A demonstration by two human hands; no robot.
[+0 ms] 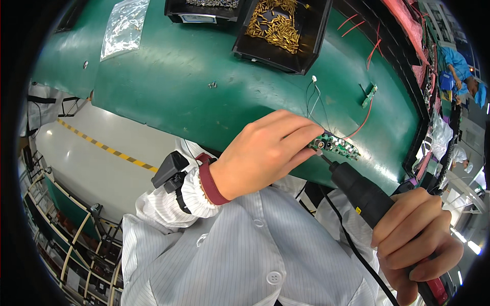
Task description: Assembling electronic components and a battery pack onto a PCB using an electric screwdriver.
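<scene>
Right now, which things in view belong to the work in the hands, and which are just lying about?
In the work:
circuit board, held in the left hand
electric screwdriver, in the right hand, pointing at the board
small green board, seemingly joined by a red wire

Lying about, it seems:
plastic bag
metal bits
black tray of brass pieces, perhaps supplies

Left hand (268, 153) holds a circuit board (340, 146), right hand (416, 237) a screwdriver (361, 193) (black).
</scene>
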